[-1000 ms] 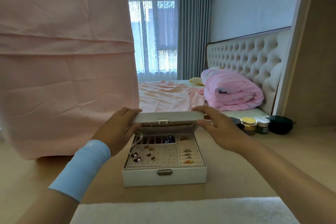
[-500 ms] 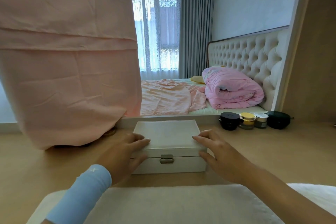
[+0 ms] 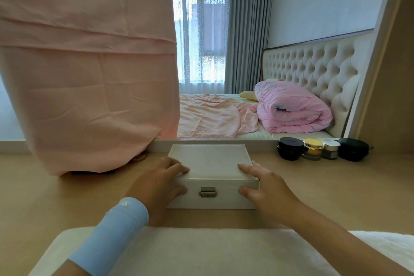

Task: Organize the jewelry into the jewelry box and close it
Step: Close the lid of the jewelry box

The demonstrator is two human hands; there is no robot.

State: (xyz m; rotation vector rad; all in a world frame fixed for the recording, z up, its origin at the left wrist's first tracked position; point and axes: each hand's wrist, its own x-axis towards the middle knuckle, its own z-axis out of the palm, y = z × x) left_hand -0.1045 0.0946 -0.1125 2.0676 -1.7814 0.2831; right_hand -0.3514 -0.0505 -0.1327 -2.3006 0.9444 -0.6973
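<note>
Pressing smooth rectangular jewelry box (image 3: 209, 162)

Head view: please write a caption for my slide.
The left hand and right hand rest on the closed jewelry box at its front corners.

Both my arms reach forward, with my left hand (image 3: 161, 186) and right hand (image 3: 268, 192) side by side, a gap between them, palms down. On each, the fingers lie nearly straight and close together, the thumb spread apart lower down. A light blue sleeve (image 3: 109, 231) covers my left wrist; my right forearm (image 3: 324, 231) is bare.
</note>
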